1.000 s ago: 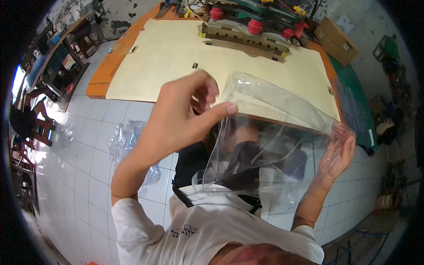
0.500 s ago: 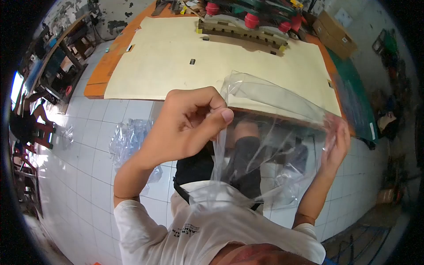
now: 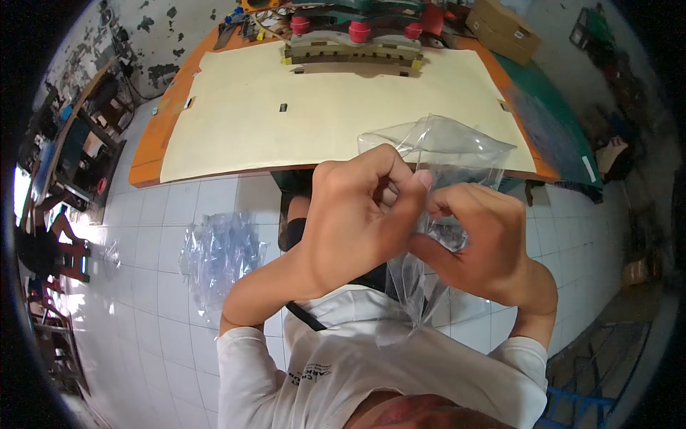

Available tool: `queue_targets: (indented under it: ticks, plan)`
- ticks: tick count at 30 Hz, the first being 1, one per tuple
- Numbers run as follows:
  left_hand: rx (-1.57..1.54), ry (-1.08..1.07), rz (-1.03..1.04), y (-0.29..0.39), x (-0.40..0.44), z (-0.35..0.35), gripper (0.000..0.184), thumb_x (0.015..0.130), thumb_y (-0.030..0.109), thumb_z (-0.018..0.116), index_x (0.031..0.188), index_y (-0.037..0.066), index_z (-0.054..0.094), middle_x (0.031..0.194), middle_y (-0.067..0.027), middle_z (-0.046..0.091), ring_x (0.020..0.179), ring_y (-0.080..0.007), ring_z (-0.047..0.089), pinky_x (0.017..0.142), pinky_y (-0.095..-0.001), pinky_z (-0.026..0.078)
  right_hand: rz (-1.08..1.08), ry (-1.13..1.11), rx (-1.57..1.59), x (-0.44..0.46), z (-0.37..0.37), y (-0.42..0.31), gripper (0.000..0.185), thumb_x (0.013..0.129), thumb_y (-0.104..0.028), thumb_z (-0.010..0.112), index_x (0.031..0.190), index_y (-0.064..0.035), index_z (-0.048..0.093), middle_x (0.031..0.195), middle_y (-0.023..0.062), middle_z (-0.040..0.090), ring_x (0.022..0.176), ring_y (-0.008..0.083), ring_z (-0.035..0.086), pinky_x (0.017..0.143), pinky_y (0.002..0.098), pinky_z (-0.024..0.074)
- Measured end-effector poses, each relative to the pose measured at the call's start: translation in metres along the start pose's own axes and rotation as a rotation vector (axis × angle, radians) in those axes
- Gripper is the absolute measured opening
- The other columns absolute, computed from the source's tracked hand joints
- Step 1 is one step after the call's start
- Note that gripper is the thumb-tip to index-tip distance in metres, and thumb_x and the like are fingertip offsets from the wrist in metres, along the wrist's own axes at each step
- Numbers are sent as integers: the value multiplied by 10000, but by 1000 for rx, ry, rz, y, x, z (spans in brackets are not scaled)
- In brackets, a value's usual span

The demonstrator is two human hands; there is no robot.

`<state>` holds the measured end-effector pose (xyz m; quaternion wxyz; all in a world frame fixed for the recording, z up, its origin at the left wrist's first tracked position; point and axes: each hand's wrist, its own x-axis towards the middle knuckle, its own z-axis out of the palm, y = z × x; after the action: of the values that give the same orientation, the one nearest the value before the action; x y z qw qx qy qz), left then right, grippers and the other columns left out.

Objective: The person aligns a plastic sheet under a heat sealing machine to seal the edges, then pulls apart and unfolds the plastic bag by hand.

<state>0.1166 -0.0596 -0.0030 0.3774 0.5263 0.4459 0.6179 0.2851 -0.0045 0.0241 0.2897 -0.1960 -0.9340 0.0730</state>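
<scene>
A crumpled clear plastic sheet (image 3: 457, 139) hangs between my hands in front of my body; whether it is a flat sheet or a bag I cannot tell. My left hand (image 3: 364, 218) pinches its edge between thumb and curled fingers. Close beside it, my right hand (image 3: 489, 239) is closed on the plastic too, its thumb and fingertips gathered near the left thumb. The upper part of the sheet spreads over the table's front edge, and a lower fold dangles toward my shirt.
In front stands an orange table (image 3: 146, 168) covered by a cream sheet (image 3: 236, 132). A clamp-like fixture with red knobs (image 3: 359, 32) sits at its back. A cardboard box (image 3: 504, 32) is at the back right. A pile of clear plastic (image 3: 223, 261) lies on the tiled floor at left.
My right hand has come in from the far right, right up to my left hand. The plastic, stretched wide before, is now bunched between them. The view has shifted slightly.
</scene>
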Motion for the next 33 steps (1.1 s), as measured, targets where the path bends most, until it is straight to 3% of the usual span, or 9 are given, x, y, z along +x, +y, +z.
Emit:
queue_targets:
  ticks: [4,10,11,13,16,18,21,30,33]
  plan:
    - [17,-23,53,-3,-6,7,102,917,32,641,853,-30,591,739,-62,667,681,-74,597,587,-216,473,85,55,-69,-12,-2,-7,153,835,-184,673,847,-55,590,710,132,613,637,344,624,554,425,487]
    - [667,174,745,6,-3,-28,245,848,147,718,1009,-13,625,953,-96,651,810,-107,610,706,-232,485,63,-86,37,-28,-28,-9,61,818,-51,642,851,-23,599,684,153,587,614,346,614,530,413,478]
    - [662,168,749,5,-5,-35,245,848,147,718,1009,-13,625,953,-96,651,810,-107,610,706,-232,485,69,-83,32,-32,-30,-12,61,818,-51,642,851,-23,599,684,153,587,614,346,614,530,413,478]
    - [420,-152,364,4,-8,-47,292,834,192,731,1013,-11,622,946,-87,624,843,-126,600,742,-256,478,9,-38,102,-38,-32,-22,89,788,-17,659,866,-24,619,683,142,594,610,326,620,525,395,484]
    - [305,-151,75,14,-34,-49,294,810,168,743,1008,-13,623,894,-74,598,827,-151,598,737,-267,477,-57,-51,79,-40,-32,-28,117,767,-6,673,873,-33,631,685,129,605,597,307,625,516,375,485]
    - [246,-116,85,12,-50,-50,288,774,165,777,942,-25,641,858,-68,583,808,-161,595,716,-266,478,-57,-53,97,-40,-30,-31,116,762,-2,673,864,-37,630,686,125,607,586,302,623,510,371,482]
    - [162,9,241,16,-72,-50,174,717,-48,784,780,-45,622,843,-107,605,720,-121,584,623,-226,460,-46,-55,164,-36,-29,-34,105,768,-17,683,853,-39,626,679,123,606,566,300,616,504,369,478]
    - [457,145,412,18,-113,-58,235,661,-46,809,627,22,587,660,-92,602,577,-118,571,527,-238,429,-2,-53,431,-8,-8,-35,132,875,-84,637,764,-16,612,661,145,586,569,332,604,510,361,449]
    - [467,378,462,0,-123,-51,197,719,-103,720,645,1,570,679,-106,588,562,-136,612,509,-241,470,-4,-21,396,-8,0,-34,137,883,-88,621,765,-21,609,671,147,584,574,339,600,517,376,449]
